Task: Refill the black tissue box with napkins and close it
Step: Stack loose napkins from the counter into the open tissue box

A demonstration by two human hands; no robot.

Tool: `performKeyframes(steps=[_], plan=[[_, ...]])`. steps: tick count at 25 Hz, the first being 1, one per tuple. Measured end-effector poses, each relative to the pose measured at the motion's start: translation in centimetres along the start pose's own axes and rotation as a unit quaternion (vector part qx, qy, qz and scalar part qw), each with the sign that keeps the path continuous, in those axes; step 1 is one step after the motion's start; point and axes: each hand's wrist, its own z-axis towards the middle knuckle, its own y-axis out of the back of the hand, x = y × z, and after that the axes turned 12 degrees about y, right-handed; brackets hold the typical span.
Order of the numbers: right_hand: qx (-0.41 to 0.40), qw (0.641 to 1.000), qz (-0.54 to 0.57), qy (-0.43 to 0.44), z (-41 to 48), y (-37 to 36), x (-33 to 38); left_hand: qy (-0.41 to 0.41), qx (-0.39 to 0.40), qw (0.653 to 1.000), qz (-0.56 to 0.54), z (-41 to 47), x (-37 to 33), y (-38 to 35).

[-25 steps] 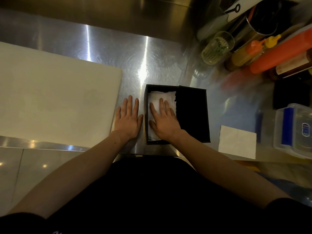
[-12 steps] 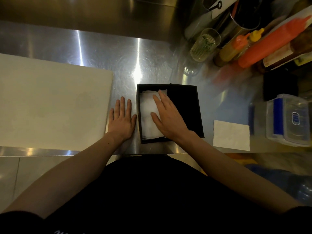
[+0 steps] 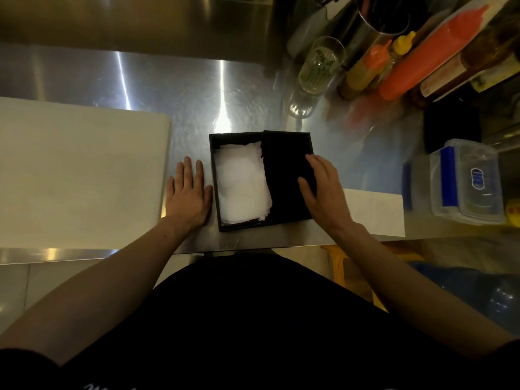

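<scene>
Black tissue box (image 3: pixel 214 175) sits on the steel desk (image 3: pixel 197 108) right in front of the person, near the front edge. The napkins (image 3: pixel 242 184) are already in its left half, with their long side running away from the body. The lid (image 3: pixel 284 175) covers only the right half, so the uncovered part lies to the left of it.

The right grip (image 3: pixel 326 190) is the one on the lid: thumb and fingers are spread and laid on top near its right edge, and I can't see anything curled round the edge. The left grip (image 3: pixel 188 192) is flat on the desk with straight fingers, holding nothing. It's just beside the box's left wall; can't tell if the thumb touches it.

So my guess is the closing move goes right to left across the napkin stack. The right grip would push, and the left is well placed to stop the box sliding.
</scene>
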Motion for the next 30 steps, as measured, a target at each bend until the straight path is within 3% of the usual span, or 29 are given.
performKeyframes(steps=[13, 21, 30], plan=[[0.089, 0.989, -0.053, -0.109, -8.6, 7.4, -13.7, 0.019, -0.024, 0.999, 0.013, -2.0, -1.2, -0.8], [0.123, 0.98, -0.061, -0.141, -9.9, 8.1, -16.7, 0.014, -0.019, 0.999, 0.022, -2.9, -1.2, -0.7], [0.082, 0.983, -0.051, -0.154, -10.1, 6.6, -16.2, 0.01, -0.032, 0.999, 0.008, -4.5, 0.0, -1.7]])
